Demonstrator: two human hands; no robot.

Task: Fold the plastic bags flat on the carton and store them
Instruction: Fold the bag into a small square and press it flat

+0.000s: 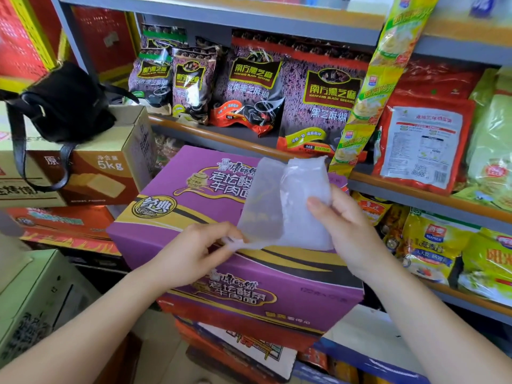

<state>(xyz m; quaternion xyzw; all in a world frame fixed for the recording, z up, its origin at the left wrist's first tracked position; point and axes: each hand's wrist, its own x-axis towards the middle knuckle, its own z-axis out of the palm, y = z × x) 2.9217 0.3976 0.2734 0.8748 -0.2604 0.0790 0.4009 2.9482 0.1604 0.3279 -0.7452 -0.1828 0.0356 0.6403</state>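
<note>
1. Black bag (63,103): set on a brown box (91,173), well to the left of the purple carton (194,206) and higher than it. Not part of the task.
2. Left hand (194,253): held over the near edge of the purple carton. The lower left corner of the plastic bags (288,206) is pinched between thumb and curled fingers.
3. Purple carton: stacked on other boxes in front of the shelf unit (249,145); its printed top is taken as the folding surface.
4. Plastic bags: clear, thin, lifted off the carton top and held above its right half; already doubled into a narrow panel, with a looser flap showing on the left side. How many bags are in the bundle cannot be told.
5. Right hand (343,225): over the right edge of the purple carton. The right side of the bundle is gripped, thumb pressed on the front, fingers hidden behind.
6. Progress, as judged: folding is partly done; a final fold or flattening on the carton appears to remain, and storing is not yet done. No storage place can be identified.
</note>
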